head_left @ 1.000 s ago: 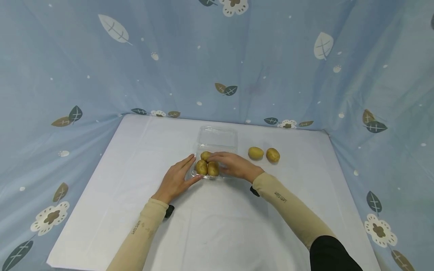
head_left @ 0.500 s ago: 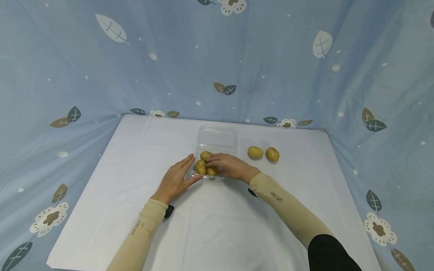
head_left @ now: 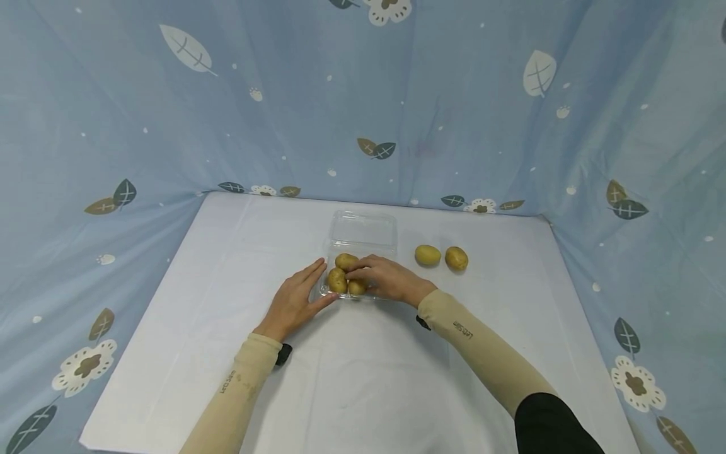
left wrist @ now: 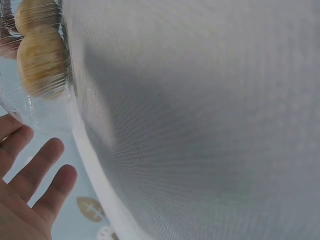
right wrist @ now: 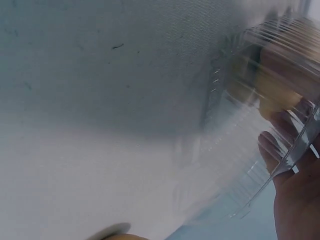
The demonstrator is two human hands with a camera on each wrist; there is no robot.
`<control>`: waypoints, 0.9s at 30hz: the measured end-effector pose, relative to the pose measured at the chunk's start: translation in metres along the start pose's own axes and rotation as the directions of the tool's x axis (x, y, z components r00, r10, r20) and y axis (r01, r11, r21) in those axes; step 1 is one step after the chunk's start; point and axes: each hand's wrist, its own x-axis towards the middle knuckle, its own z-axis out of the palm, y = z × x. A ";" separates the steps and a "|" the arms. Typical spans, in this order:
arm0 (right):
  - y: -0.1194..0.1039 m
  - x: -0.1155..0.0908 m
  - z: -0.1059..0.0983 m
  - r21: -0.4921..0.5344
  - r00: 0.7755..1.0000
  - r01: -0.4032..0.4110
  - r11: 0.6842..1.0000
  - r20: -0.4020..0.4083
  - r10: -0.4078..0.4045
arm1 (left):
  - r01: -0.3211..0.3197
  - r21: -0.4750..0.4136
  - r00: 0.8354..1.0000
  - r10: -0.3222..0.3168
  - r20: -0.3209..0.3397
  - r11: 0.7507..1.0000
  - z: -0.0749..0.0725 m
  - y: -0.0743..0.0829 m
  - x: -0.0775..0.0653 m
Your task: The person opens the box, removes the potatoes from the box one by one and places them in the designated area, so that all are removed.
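Observation:
In the head view a clear plastic clamshell box (head_left: 363, 228) lies with its lid flipped back. Inside are a back potato (head_left: 345, 261), a front-left potato (head_left: 337, 280) and a front-right potato (head_left: 357, 287). My left hand (head_left: 295, 302) rests at the box's left end, fingers straight and thumb spread along the front rim. My right hand (head_left: 391, 279) reaches in from the right, its fingers curled over the front-right potato and partly hiding it. Through the ribbed wall in the right wrist view, the right fingers (right wrist: 270, 147) show inside the box beside a blurred potato (right wrist: 275, 95).
Two more potatoes, a smoother yellow one (head_left: 428, 255) and a browner one (head_left: 456, 258), lie to the right of the box on the white-covered table (head_left: 238, 239). A blue patterned curtain (head_left: 317, 94) surrounds the back and sides.
My right hand has shifted slightly left and now covers more of the front-right potato. The left hand, the box and the two outside potatoes stay in place.

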 end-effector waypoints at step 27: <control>-0.001 -0.004 -0.002 0.015 0.998 -0.070 0.997 0.011 0.070 | 0.007 0.006 1.000 -0.007 0.020 1.000 -0.003 0.002 0.001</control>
